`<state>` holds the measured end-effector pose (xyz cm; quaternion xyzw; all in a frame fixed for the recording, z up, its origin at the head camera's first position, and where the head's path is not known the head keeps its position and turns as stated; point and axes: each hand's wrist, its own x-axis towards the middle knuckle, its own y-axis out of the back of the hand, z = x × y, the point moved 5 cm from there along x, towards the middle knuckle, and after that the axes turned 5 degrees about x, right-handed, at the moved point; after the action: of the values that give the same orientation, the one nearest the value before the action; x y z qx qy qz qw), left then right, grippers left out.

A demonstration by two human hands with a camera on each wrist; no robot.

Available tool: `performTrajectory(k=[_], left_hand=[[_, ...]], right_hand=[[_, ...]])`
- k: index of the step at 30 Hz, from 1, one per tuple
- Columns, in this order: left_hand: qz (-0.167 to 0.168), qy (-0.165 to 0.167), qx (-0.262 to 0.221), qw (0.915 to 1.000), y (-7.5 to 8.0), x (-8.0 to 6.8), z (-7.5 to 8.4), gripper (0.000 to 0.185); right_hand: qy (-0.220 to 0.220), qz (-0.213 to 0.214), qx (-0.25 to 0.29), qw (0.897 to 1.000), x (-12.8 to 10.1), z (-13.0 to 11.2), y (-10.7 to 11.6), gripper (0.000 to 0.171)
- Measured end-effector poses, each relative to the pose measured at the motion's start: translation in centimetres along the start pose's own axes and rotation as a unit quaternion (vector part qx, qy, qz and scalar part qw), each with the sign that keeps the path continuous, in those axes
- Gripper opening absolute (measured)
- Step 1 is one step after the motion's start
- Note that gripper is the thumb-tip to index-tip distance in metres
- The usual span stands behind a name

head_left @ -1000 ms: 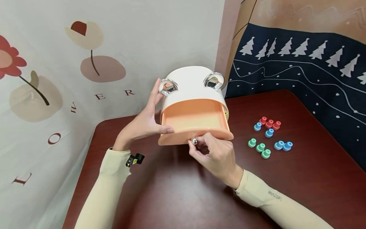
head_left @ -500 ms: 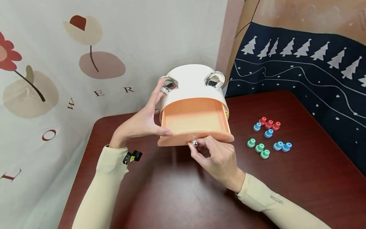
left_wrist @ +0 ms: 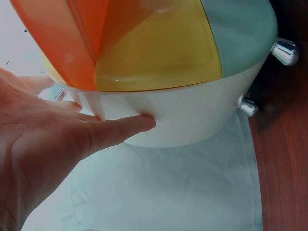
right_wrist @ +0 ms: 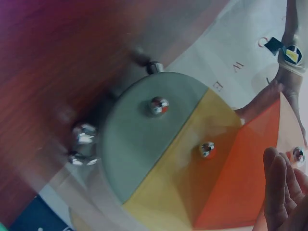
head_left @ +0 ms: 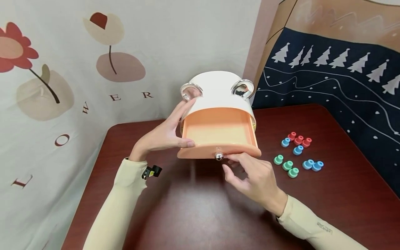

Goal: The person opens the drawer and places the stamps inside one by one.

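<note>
A white round-sided drawer cabinet (head_left: 215,83) with silver ring-shaped ears stands on the table, its orange drawer (head_left: 218,129) pulled out and bare inside. My left hand (head_left: 165,133) braces the cabinet's left side, fingers long and spread. Its thumb lies by the drawer's front left corner; in the left wrist view a fingertip presses the white wall. My right hand (head_left: 254,177) is beside the silver knob (head_left: 219,156), thumb apart from it and index tip close to it; whether they touch I cannot tell. Below the orange drawer sit a yellow drawer (right_wrist: 178,173) and a green drawer (right_wrist: 139,130), both shut.
Right of the cabinet lie several small pegs: red pegs (head_left: 298,140), blue pegs (head_left: 308,164) and green pegs (head_left: 288,165). Silver feet (right_wrist: 84,134) hold up the cabinet. Behind the table (head_left: 193,215) hang a flower-printed cloth (head_left: 175,41) and a dark tree-printed cloth (head_left: 331,80).
My right thumb and fingers have let go of the knob, and the hand has drawn off to the right. The left hand stays at the cabinet's side. The head view has shifted slightly.
</note>
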<state>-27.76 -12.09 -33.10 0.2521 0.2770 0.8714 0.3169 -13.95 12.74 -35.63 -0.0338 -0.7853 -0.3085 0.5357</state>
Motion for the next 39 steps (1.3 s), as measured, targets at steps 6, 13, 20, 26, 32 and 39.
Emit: performTrajectory(k=[6, 13, 20, 26, 32, 39], left_hand=[[-0.010, 0.008, 0.006, 0.9999, -0.4, 0.0, -0.3, 0.123], [-0.016, 0.016, 0.012, 0.9997, 0.0, -0.2, -0.5, 0.123], [-0.026, 0.018, 0.005, 0.9995, -0.1, -0.2, -0.3, 0.126], [-0.017, 0.030, 0.012, 0.9993, -0.3, 0.0, -0.2, 0.135], [-0.013, 0.030, 0.009, 0.9994, -0.4, 0.0, -0.1, 0.135], [-0.010, 0.033, 0.010, 0.9994, -0.6, -0.2, -0.1, 0.134]], right_hand=[[0.010, -0.028, -0.013, 0.999, -1.7, 1.5, 1.7, 0.029], [-0.014, -0.057, -0.018, 0.998, -3.6, 3.9, 3.1, 0.030], [-0.067, -0.095, -0.011, 0.993, -5.6, 6.2, 4.7, 0.031], [-0.165, -0.151, -0.052, 0.973, -6.5, 8.5, 6.2, 0.038], [-0.219, -0.174, -0.090, 0.956, -7.3, 9.9, 7.1, 0.053], [-0.287, -0.199, -0.097, 0.932, -7.6, 11.3, 7.4, 0.050]])
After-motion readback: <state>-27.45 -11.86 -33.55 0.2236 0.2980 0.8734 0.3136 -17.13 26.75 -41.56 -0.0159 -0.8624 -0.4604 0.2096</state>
